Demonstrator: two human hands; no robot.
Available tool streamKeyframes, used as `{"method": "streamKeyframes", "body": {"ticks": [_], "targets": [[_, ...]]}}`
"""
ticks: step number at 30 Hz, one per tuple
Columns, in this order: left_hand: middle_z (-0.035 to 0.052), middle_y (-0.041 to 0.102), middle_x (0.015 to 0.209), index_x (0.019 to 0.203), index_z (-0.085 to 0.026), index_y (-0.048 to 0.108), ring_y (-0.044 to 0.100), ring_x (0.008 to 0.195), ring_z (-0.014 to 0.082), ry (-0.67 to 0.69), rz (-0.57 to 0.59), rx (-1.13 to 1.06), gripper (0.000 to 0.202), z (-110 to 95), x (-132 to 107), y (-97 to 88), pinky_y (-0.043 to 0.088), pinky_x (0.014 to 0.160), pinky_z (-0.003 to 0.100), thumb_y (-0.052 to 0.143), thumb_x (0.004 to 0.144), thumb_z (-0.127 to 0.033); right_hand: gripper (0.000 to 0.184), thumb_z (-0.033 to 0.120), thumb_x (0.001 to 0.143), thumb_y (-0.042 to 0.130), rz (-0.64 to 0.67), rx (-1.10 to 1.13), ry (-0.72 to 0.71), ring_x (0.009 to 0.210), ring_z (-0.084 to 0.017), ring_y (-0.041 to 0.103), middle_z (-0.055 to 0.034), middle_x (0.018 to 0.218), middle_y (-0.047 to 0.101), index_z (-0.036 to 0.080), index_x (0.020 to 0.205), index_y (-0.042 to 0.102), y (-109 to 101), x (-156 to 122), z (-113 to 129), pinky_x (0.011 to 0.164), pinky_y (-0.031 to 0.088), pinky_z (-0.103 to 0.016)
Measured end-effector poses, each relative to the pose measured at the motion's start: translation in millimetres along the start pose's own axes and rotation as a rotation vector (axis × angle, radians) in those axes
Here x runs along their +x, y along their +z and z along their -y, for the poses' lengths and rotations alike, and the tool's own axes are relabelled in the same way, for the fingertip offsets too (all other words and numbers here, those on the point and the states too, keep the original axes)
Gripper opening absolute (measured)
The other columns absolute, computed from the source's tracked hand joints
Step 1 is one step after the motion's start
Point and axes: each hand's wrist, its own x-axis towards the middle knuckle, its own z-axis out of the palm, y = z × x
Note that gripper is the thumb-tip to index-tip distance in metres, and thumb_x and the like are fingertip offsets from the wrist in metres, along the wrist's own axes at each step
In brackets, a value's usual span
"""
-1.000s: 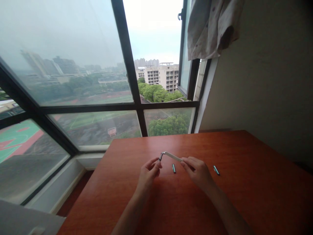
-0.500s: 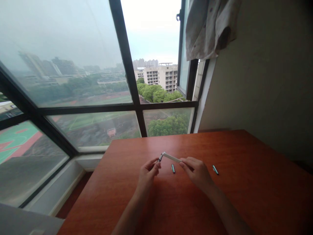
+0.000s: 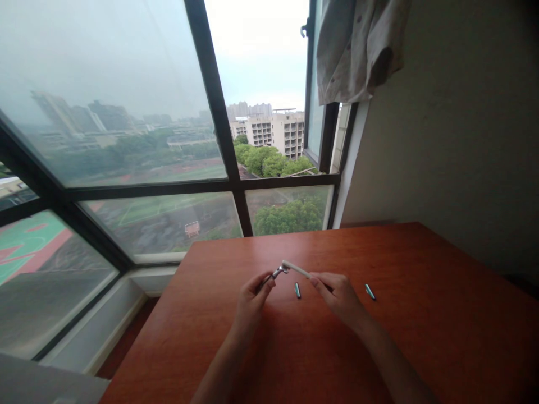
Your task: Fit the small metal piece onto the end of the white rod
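Note:
Over a reddish-brown wooden table (image 3: 421,314), both my hands hold a slim white handle with a metal neck (image 3: 295,269), likely a razor handle. My right hand (image 3: 339,294) pinches the white end. My left hand (image 3: 251,296) pinches the metal tip at the other end. Two small teal cartridges lie on the table: one cartridge (image 3: 297,290) between my hands, the other cartridge (image 3: 370,291) just right of my right hand.
A large black-framed window (image 3: 236,185) stands beyond the table's far edge, with one pane hinged open. A pale cloth (image 3: 357,45) hangs at the top right against a plain wall (image 3: 455,140). The table's left edge drops to the floor.
The metal neck has swung out from a sharp bend to nearly in line with the white handle, and my left fingers have slid slightly left along it. The cartridges have not moved.

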Motion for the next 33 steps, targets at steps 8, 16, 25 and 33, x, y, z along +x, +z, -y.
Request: {"method": "streamKeyframes", "body": {"ticks": [8,16,25,33], "targets": [[0.0040,0.072,0.082,0.093,-0.017,0.075,0.061,0.077,0.0191,0.033,-0.020,0.069,0.032,-4,3,-7.3,0.045,0.071,0.026,0.075,0.067,-0.036,0.034,0.037,0.094,0.044,0.048,-0.021,-0.049,0.063,-0.016,0.059,-0.0049,0.071,0.069,0.018,0.095,0.072,-2,-1,3,0.059,0.041,-0.024],[0.0027,0.067,0.073,0.091,-0.016,0.076,0.057,0.071,0.0173,0.035,-0.011,0.060,0.028,-9,1,-7.8,0.043,0.066,0.024,0.074,0.069,-0.034,0.034,0.037,0.094,0.044,-0.016,0.027,-0.053,0.067,-0.017,0.061,-0.0069,0.077,0.070,0.018,0.094,0.073,-3,0,2,0.062,0.044,-0.025],[0.0047,0.072,0.078,0.090,-0.017,0.077,0.059,0.073,0.0196,0.037,0.058,0.095,0.025,-8,-2,-5.0,0.043,0.067,0.025,0.074,0.069,-0.031,0.035,0.038,0.094,0.043,-0.028,0.010,-0.015,0.066,-0.018,0.062,-0.0069,0.076,0.070,0.018,0.094,0.072,-3,0,0,0.062,0.044,-0.026],[0.0051,0.073,0.084,0.093,-0.018,0.076,0.061,0.078,0.0211,0.063,0.068,0.137,0.024,-4,0,-7.9,0.045,0.069,0.026,0.073,0.072,-0.031,0.035,0.037,0.094,0.043,-0.006,-0.025,-0.023,0.063,-0.017,0.060,-0.0059,0.072,0.070,0.019,0.093,0.072,-5,0,-1,0.060,0.043,-0.025]]}}
